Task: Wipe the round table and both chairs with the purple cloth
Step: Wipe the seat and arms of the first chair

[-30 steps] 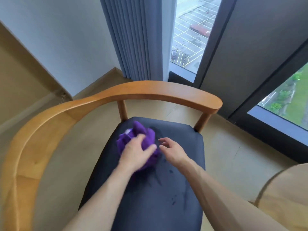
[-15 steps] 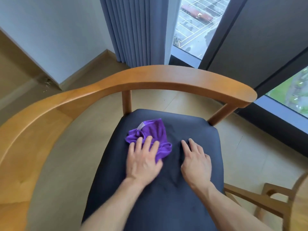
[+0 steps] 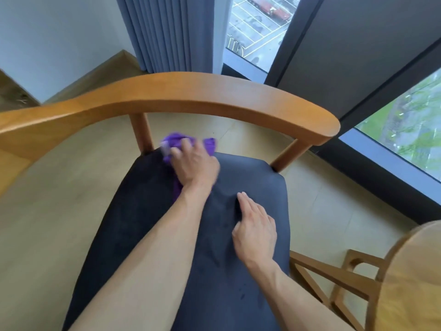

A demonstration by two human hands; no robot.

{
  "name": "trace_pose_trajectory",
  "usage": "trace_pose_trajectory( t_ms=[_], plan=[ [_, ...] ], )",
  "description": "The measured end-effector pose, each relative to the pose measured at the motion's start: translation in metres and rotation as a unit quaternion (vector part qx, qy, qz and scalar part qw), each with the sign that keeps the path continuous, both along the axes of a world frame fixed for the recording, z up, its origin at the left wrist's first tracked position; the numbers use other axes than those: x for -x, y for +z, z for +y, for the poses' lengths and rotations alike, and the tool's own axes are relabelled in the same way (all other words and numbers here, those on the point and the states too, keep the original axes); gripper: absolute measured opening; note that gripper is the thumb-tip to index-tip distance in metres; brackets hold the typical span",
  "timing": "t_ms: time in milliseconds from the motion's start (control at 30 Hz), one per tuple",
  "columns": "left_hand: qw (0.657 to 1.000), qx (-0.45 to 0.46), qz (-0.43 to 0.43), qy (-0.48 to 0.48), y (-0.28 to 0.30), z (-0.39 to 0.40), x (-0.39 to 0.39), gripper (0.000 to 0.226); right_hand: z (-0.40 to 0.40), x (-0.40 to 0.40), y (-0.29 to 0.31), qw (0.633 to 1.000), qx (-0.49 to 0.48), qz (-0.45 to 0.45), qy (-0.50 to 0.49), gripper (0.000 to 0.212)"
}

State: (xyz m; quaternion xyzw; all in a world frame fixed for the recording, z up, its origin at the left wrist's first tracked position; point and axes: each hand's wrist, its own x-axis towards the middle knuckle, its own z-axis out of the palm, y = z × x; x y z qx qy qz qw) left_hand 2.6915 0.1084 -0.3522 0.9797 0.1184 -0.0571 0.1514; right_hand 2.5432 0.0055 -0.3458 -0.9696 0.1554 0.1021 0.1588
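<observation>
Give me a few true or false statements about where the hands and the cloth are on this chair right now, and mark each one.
1. The left hand presses the purple cloth at the back edge of the seat. True.
2. The right hand lies on the wooden armrest. False: it lies flat on the dark seat, fingers straight.
3. The cloth is under the right hand. False: it is under the left hand, and the right hand is apart from it.
4. The edge of a round wooden table shows at the lower right. True.
5. The curtain hangs behind the chair, beside the window. True.
</observation>
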Motion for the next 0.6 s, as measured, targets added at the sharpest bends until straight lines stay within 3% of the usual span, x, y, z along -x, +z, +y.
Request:
trace_pose_trajectory(
  t_ms=[100,200,267,333,400,533,600],
  plan=[
    [0.961,0.088,0.007,-0.262,0.005,-0.022,0.008,0.043,-0.004,-0.003,0.003,0.996,-0.054,-0.026,-0.065,0.069],
    [0.924,0.106,0.032,-0.366,0.014,0.010,-0.002,0.046,-0.008,-0.005,0.005,0.994,-0.073,-0.019,-0.078,0.067],
    [0.939,0.016,0.033,-0.343,0.013,0.056,-0.018,0.052,-0.010,-0.006,0.007,0.994,-0.077,-0.006,-0.072,0.065],
    [0.963,-0.076,0.048,-0.255,0.008,0.099,-0.028,0.058,-0.011,-0.004,0.009,0.994,-0.087,0.000,-0.069,0.063],
    [0.971,-0.128,0.071,-0.189,0.007,0.102,-0.021,0.049,-0.013,-0.004,0.010,0.994,-0.093,-0.004,-0.058,0.063],
    [0.994,-0.064,0.075,-0.039,0.011,0.036,-0.006,0.035,-0.019,-0.001,0.010,0.989,-0.132,-0.028,-0.062,0.060],
    [0.996,-0.027,0.069,-0.051,0.014,-0.010,0.003,0.038,-0.026,0.001,0.010,0.978,-0.172,-0.060,-0.099,0.057]
  ],
)
